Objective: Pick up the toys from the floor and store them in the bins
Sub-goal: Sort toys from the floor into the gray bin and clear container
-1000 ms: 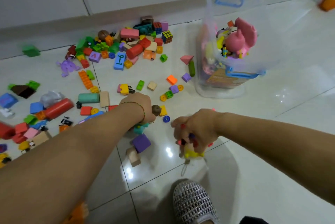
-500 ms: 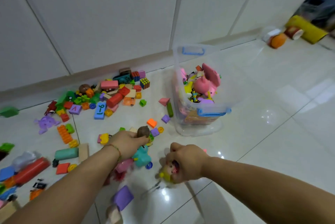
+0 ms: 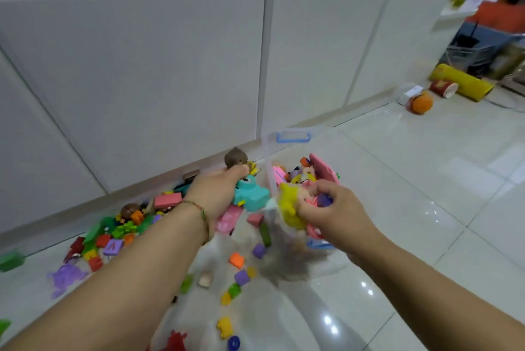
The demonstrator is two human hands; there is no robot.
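Moved: left hand (image 3: 217, 195) and right hand (image 3: 333, 210) up at clear bin (image 3: 292, 137) rim.
Left grip: curled round teal toy (image 3: 254, 197).
Right grip: curled round yellow toy (image 3: 289, 207).

White cabinet doors (image 3: 142, 80) meet glossy tiled floor (image 3: 426, 185).

Even, bright indoor light; glare spots on glossy floor (image 3: 426, 208); motion blur throughout; wide-angle edge bending.
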